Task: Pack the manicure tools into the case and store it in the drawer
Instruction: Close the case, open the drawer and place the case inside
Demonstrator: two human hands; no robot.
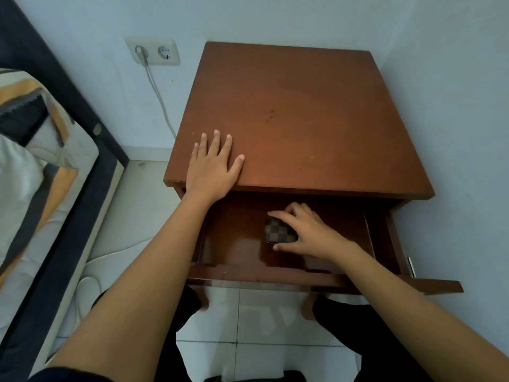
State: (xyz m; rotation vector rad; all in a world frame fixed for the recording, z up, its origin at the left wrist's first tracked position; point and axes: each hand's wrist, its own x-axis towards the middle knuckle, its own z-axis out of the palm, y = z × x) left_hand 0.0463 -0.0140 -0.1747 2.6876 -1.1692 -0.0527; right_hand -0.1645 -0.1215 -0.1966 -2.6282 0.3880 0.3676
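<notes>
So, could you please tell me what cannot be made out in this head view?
- Checkered case: its right part is covered by the right hand; whether it is zipped cannot be told.
- Drawer: its back is hidden under the nightstand top.
- Left hand lies flat on the top, hiding the wood beneath.
- Drawer front: the arms cover it.

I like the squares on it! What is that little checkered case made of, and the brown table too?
The small brown-and-black checkered case looks like woven fabric or printed faux leather; its surface looks matte, too blurred to tell. The reddish-brown bedside table seems varnished wood: faint grain and a soft glossy sheen.
</notes>
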